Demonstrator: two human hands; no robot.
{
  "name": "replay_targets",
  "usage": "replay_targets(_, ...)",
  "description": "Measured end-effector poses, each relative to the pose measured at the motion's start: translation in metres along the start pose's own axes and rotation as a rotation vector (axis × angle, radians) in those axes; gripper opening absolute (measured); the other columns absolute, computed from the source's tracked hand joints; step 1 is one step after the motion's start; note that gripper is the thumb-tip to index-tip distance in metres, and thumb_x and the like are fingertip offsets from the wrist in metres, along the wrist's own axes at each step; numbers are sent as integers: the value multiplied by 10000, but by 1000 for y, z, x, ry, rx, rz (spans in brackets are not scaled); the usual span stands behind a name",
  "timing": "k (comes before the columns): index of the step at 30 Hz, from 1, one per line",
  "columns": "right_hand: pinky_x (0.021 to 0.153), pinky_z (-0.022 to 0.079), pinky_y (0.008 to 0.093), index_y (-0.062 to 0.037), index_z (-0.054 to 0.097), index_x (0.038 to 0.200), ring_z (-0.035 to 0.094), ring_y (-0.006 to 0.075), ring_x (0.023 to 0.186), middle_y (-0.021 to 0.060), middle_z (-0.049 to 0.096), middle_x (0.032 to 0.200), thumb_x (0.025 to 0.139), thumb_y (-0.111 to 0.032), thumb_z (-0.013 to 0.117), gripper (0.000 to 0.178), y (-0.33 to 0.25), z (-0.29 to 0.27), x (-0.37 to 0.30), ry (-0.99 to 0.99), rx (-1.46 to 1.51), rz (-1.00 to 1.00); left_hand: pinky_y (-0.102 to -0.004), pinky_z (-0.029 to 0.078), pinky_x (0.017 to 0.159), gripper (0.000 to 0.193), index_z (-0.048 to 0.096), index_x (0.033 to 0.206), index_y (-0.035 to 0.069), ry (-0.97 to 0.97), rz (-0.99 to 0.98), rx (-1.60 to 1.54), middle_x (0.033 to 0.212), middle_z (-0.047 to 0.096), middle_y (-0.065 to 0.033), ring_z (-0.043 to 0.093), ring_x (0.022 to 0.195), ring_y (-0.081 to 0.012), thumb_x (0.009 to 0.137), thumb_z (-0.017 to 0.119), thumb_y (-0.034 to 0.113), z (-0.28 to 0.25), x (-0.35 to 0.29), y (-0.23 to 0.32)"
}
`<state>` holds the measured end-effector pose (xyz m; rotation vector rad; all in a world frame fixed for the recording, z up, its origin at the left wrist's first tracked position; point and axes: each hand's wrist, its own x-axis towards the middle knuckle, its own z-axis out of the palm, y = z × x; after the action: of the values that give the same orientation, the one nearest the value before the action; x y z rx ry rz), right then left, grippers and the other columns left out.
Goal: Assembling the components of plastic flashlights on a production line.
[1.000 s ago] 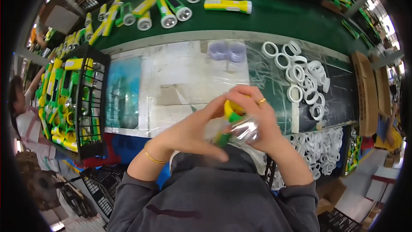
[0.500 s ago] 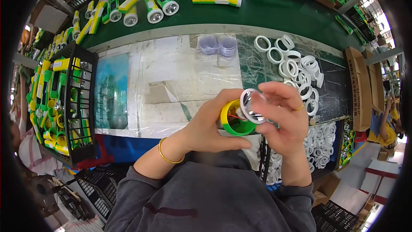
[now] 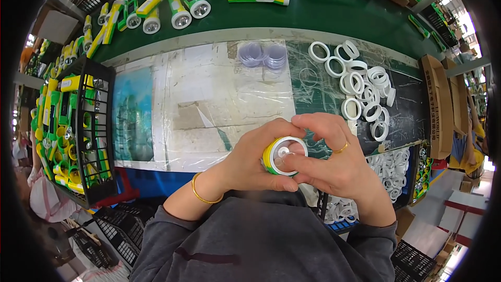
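Observation:
My left hand [image 3: 255, 159] grips a yellow and green flashlight [image 3: 276, 156] with its round head end facing up. My right hand [image 3: 331, 162] rests its fingertips on the white ring at that head, with a shiny reflector showing inside it. Both hands meet over the near edge of the plastic-covered worktable [image 3: 198, 99]. The flashlight's body is mostly hidden by my left hand.
White plastic rings [image 3: 360, 86] lie scattered to the right, with more in a bin [image 3: 389, 169] below. Clear round lenses [image 3: 263, 55] sit at the table's far edge. Finished flashlights [image 3: 180, 2] lie on a green belt beyond. A black basket [image 3: 73, 136] of flashlights stands at left.
The shiny reflector that my right hand held beside the flashlight head now sits inside it. A white ring now caps the head, and my right fingers press on its rim.

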<state>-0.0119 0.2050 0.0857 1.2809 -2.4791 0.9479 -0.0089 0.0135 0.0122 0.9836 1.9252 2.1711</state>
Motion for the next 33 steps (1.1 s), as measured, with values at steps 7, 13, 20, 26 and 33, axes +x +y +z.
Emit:
replay_targets(7, 707, 491, 347, -172, 697, 926, 546, 297, 1006, 117, 497, 1228, 630, -224, 768, 308, 5, 2, 0, -42, 123, 13, -303, 479, 737, 638, 511, 1141, 81, 24, -25, -78, 1010, 590, -76, 599, 847, -216, 659, 832, 348, 2, 0, 0)
replay_targets(13, 745, 511, 358, -138, 693, 937, 555, 306, 1005, 131, 522, 1193, 627, -225, 753, 328, 5, 8, -2, 31, -61, -47, -318, 483, 692, 537, 510, 1122, 64, 50, 70, 9, 957, 602, -86, 596, 801, -224, 678, 780, 202, 1, 4, -1)
replay_targets(20, 712, 499, 317, -119, 689, 973, 585, 262, 956, 128, 546, 1162, 728, -210, 700, 262, 33, 5, 1, 114, 102, 164, -295, 479, 685, 483, 513, 1114, 12, 159, 30, -51, 949, 599, -112, 595, 776, -201, 680, 712, 87, -4, -2, 1)
replay_targets(26, 612, 473, 298, -62, 619, 1127, 569, 183, 702, 104, 542, 1002, 742, -82, 718, 398, 156, 70, -24, 200, -317, 499, -290, 465, 681, 462, 437, 1151, 19, 67, -34, -50, 961, 564, -170, 561, 803, -177, 787, 666, 189, -7, -1, 2)
replay_targets(33, 491, 420, 276, -8, 592, 946, 516, 132, 556, 72, 563, 812, 730, -59, 726, 259, 132, 51, -10, 127, -70, 694, -292, 465, 702, 678, 412, 1198, 23, 46, 18, -19, 993, 562, -154, 565, 844, -184, 734, 789, 342, -8, -9, -2)
